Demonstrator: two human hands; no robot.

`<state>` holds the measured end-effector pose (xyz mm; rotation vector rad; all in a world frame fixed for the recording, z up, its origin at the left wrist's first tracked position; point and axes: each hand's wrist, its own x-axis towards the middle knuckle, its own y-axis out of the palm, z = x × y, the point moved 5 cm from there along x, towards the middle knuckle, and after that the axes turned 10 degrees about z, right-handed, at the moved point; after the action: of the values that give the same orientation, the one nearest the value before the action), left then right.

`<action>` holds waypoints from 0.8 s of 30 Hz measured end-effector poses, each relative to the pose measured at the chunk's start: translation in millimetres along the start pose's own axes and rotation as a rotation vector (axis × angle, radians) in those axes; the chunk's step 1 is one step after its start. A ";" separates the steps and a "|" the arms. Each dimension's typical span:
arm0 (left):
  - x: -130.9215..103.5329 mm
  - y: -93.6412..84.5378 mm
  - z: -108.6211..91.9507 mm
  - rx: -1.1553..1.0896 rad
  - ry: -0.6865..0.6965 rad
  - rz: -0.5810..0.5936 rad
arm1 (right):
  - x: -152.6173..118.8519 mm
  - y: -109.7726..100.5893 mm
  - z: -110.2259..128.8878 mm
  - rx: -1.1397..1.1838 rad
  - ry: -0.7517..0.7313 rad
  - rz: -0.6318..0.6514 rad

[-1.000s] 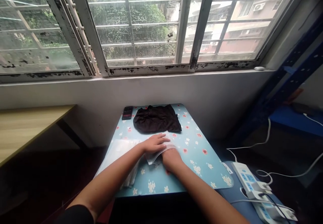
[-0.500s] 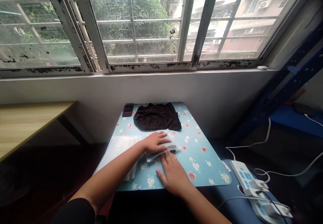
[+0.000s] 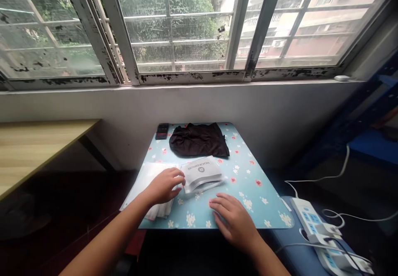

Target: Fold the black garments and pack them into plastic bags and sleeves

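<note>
You sit before a small table (image 3: 270, 205) with a light-blue top printed with white and coral flowers, set against a pale wall (image 3: 137, 106) under a barred window (image 3: 186, 27). Near the middle of the tabletop lies a clear plastic bag (image 3: 203, 174) with a pale printed sheet showing through it; grey lettering on it reads ROCKBROS, upside down from your side, beside a round dark logo. The bag lies at a slight slant, its near edge bowed up a little.

Your left hand (image 3: 168, 183) is at the bag's left edge, palm down, fingers loosely bent and a little apart; whether the fingertips touch the plastic is hard to tell from this angle. Your right hand (image 3: 234, 222) is over the near side of the table, to the right of the bag and apart from it, fingers relaxed and slightly spread, holding nothing.

Partly beneath your left hand and forearm is a pile of whitish plastic bags (image 3: 147, 176). Beyond the printed bag lies a crumpled black cloth (image 3: 199, 140), and at the far left corner a small dark object (image 3: 162, 131), blurred into blocks. Lower right, a white power strip (image 3: 306, 218) carries plugs and cables.
</note>
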<state>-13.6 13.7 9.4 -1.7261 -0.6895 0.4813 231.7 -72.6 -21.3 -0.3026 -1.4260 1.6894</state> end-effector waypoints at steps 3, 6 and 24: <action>1.2 15.3 -3.7 0.077 0.008 -0.020 | 13.3 0.4 15.1 -0.048 -0.058 -0.139; 9.8 25.3 -16.0 0.121 0.077 -0.089 | 34.8 8.5 26.1 -0.106 -0.101 -0.226; -25.4 17.0 -83.3 -0.008 0.245 -0.598 | 0.2 -12.0 8.7 -0.195 -0.119 -0.459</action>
<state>24.2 -66.5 13.5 -1.4595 -0.9758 -0.1454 231.2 -78.9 -7.9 0.0242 -1.6075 1.2152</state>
